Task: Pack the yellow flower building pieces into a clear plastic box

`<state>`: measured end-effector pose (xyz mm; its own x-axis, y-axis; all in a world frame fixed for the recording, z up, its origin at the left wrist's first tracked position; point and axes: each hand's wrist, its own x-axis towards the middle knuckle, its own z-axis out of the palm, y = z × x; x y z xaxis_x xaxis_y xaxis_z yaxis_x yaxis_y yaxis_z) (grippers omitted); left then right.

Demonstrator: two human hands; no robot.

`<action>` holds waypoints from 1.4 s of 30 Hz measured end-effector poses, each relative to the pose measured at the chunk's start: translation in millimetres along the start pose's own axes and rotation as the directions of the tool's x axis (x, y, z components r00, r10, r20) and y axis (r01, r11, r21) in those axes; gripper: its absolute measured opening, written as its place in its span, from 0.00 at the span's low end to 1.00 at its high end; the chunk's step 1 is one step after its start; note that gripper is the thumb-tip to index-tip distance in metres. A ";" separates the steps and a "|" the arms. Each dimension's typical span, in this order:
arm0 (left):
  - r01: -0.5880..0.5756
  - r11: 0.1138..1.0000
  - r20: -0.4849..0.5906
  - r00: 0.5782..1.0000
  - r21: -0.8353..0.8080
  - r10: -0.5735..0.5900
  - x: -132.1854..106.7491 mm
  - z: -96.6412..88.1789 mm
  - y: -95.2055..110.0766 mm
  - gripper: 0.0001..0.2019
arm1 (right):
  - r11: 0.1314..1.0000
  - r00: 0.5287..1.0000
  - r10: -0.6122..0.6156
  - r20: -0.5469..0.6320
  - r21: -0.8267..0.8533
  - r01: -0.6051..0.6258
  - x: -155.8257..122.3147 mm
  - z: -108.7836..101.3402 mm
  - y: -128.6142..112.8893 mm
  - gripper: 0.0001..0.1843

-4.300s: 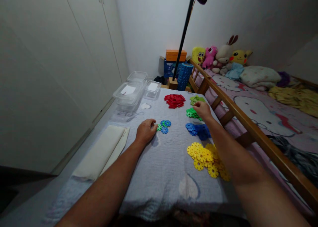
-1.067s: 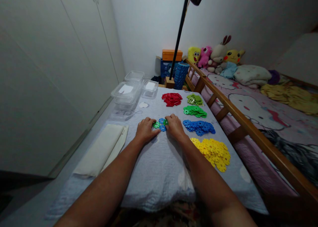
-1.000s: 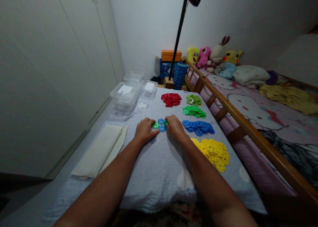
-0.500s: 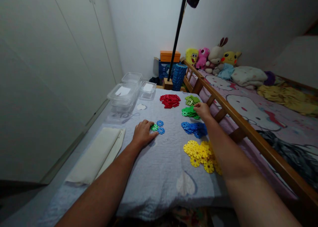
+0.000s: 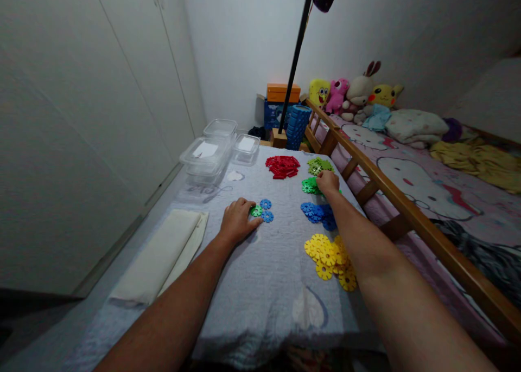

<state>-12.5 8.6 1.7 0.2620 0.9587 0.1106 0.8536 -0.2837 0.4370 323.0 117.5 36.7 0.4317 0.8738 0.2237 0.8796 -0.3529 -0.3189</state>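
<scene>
On the cloth, my left hand [image 5: 239,219] rests with its thumb and fingers around a green snowflake disc [image 5: 256,210]. Two blue snowflake discs [image 5: 267,216] lie against that disc on its right; whether they are interlocked is too small to tell. Over at the right, my right hand [image 5: 328,182] is closed, fingers curled down onto a pile of green snowflake discs [image 5: 310,186]. Its fingertips are mostly hidden, so what they pinch does not show. Nearby lie piles of light green discs [image 5: 319,166], blue discs [image 5: 313,212] and yellow discs [image 5: 325,252].
A red pile of pieces [image 5: 282,166] lies at the far middle. Clear plastic boxes [image 5: 207,152] stand at the back left, a folded cream cloth [image 5: 160,258] in front of them. A wooden bed rail [image 5: 366,168] runs along the right; a lamp pole [image 5: 296,57] rises behind.
My right hand has turned and lowered a little, with its fingers now curled into the green pile. My left hand stays by the green disc. The whole view has shifted slightly.
</scene>
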 end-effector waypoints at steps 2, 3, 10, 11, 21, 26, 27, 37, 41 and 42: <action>-0.003 1.000 0.003 1.000 0.001 0.003 0.2 0.6 -0.3 0.22 | 0.999 1.000 0.000 -0.012 -0.046 -0.001 -2.1 -0.4 -0.2 0.14; -0.005 1.000 0.002 1.000 0.002 0.005 0.4 1.3 -0.8 0.21 | 0.999 1.000 -0.001 -0.013 -0.054 0.000 -3.0 -1.4 -0.5 0.14; -0.019 1.000 -0.022 1.000 0.002 0.019 2.1 7.6 -6.3 0.21 | 0.991 0.992 -0.127 -0.014 -0.052 0.126 -15.8 -17.5 -15.6 0.13; -0.019 1.000 -0.022 1.000 0.002 0.019 2.3 8.0 -6.7 0.20 | 0.985 0.986 -0.169 0.004 -0.037 0.169 -20.8 -20.0 -20.6 0.13; -0.002 1.000 -0.024 1.000 -0.008 0.002 3.8 6.4 -4.5 0.18 | 0.797 0.642 -0.590 0.490 0.226 0.560 -119.3 -18.0 -79.4 0.11; 0.002 1.000 -0.016 1.000 -0.007 -0.002 3.6 3.1 -2.5 0.18 | 0.826 0.713 -0.541 0.446 0.123 0.550 -152.7 -3.0 -92.8 0.18; 0.001 1.000 -0.014 1.000 -0.008 -0.001 3.7 2.9 -2.4 0.18 | 0.836 0.730 -0.525 0.438 0.106 0.538 -156.2 -1.2 -93.8 0.18; -0.011 1.000 -0.028 1.000 -0.003 0.011 5.6 6.3 -6.6 0.18 | 0.874 0.772 -0.485 0.410 0.252 0.415 -160.7 -9.7 -85.2 0.07; -0.005 1.000 -0.028 1.000 -0.001 0.005 5.9 5.3 -7.0 0.18 | 0.877 0.832 -0.438 0.339 0.362 0.315 -134.4 -30.3 -55.2 0.03; -0.004 1.000 -0.027 1.000 0.003 0.004 6.1 5.1 -7.2 0.18 | 0.875 0.857 -0.412 0.311 0.399 0.276 -125.3 -37.1 -43.6 0.03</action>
<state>-14.7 16.4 -5.2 0.2532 0.9578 0.1361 0.8541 -0.2874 0.4336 238.0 11.0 56.8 -0.0545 0.9978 0.0370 0.8088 0.0658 -0.5844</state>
